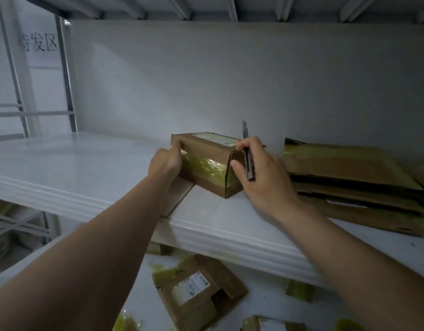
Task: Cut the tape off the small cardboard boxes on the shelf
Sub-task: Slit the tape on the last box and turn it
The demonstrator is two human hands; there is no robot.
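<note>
A small cardboard box (207, 161) wrapped with a band of yellowish clear tape lies on the white shelf (75, 168). My left hand (165, 163) grips its left end, fingers curled over the top edge. My right hand (261, 170) is at the box's right end and holds a dark utility knife (248, 161) between thumb and fingers, its blade end pointing up and away. The thumb rests against the box's right end flap. A white label sits on the box's top face.
A stack of flattened cardboard boxes (349, 177) lies on the shelf to the right. Under my left wrist lies a flat cardboard piece (180, 194). On the lower shelf are an opened box with a label (199, 292) and scraps of yellowish tape (299, 290).
</note>
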